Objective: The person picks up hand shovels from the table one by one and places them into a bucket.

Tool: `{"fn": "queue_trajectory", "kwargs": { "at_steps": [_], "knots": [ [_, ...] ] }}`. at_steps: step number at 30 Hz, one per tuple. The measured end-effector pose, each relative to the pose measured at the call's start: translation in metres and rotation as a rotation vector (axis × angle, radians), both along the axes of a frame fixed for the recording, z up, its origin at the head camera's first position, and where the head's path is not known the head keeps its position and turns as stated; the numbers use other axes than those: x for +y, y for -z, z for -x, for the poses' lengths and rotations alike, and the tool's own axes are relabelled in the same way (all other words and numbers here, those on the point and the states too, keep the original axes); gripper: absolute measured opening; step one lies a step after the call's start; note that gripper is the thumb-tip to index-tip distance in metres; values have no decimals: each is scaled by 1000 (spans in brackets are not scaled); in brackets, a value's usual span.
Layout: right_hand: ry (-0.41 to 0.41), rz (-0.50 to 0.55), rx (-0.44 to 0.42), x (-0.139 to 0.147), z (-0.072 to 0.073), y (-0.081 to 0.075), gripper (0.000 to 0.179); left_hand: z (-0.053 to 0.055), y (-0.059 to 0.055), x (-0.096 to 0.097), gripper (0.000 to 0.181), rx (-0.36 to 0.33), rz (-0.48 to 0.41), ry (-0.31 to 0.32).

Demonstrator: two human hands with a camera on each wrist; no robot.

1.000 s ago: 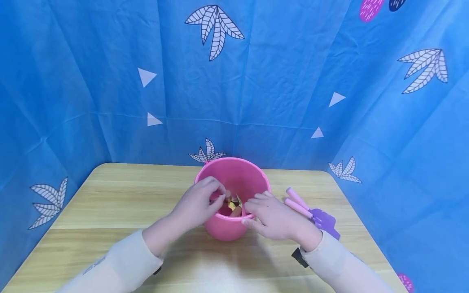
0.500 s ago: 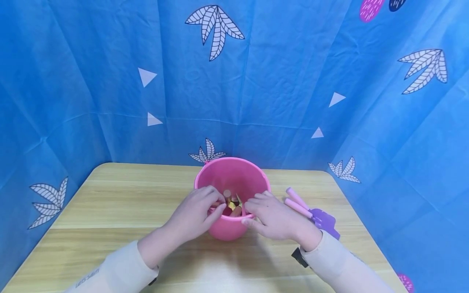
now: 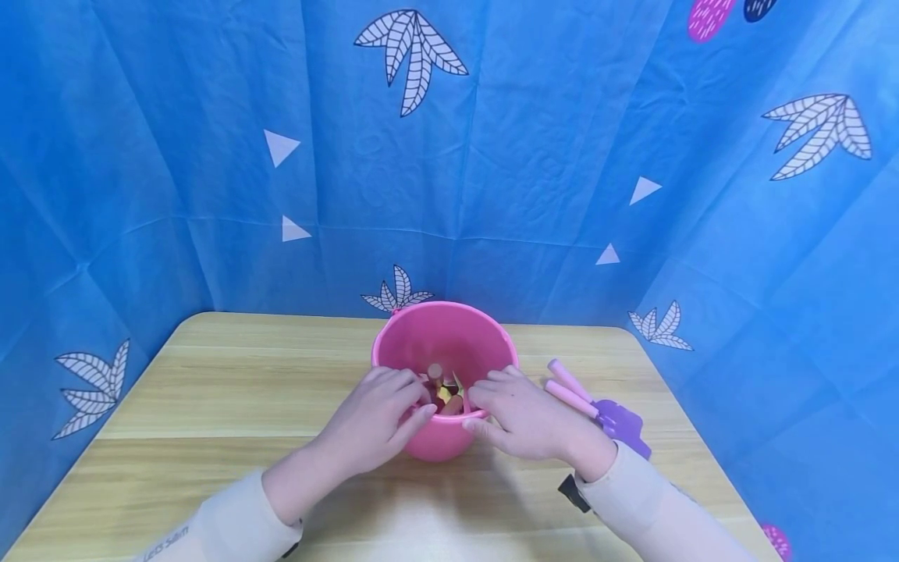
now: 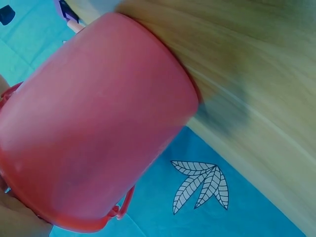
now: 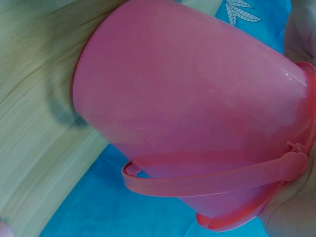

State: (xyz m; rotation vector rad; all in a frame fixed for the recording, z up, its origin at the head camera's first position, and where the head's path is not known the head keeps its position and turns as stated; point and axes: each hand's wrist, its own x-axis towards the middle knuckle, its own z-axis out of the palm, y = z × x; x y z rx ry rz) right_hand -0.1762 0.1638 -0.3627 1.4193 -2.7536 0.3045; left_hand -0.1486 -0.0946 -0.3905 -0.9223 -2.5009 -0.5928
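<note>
A pink bucket [image 3: 438, 443] stands on the wooden table, with several small brown and yellow pieces [image 3: 449, 396] showing inside it. My left hand [image 3: 375, 417] grips the front left of its rim, fingers bent over into the bucket and thumb at the near edge. On the other side, my right hand [image 3: 523, 414] holds the right of the rim, fingers inside and thumb outside. Both sets of fingertips are partly hidden. A pink carrying handle [image 5: 212, 183] hangs down along the bucket's outer wall in the right wrist view.
Right of the bucket lie purple sand tools [image 3: 623, 425] with pink handles [image 3: 570, 396], close by my right forearm. A blue patterned cloth [image 3: 449, 156] hangs behind and around the wooden table [image 3: 267, 382].
My left hand has drawn back from above the bucket's inside and come down onto its rim. The right hand and the bucket stay in place.
</note>
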Motion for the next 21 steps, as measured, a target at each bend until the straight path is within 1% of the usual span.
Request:
{"fn": "queue_trajectory", "kwargs": {
  "at_steps": [6,13,17,21],
  "knots": [
    [-9,4,-1,0,0,0,37,1,4,0,15,17,20,5],
    [-8,1,0,1,0,0,38,2,5,-2,27,13,91,15],
    [-7,-2,8,2,1,0,38,2,4,-3,33,5,94,29],
    [-7,0,15,3,1,0,41,3,5,-4,34,6,98,36]
  ]
}}
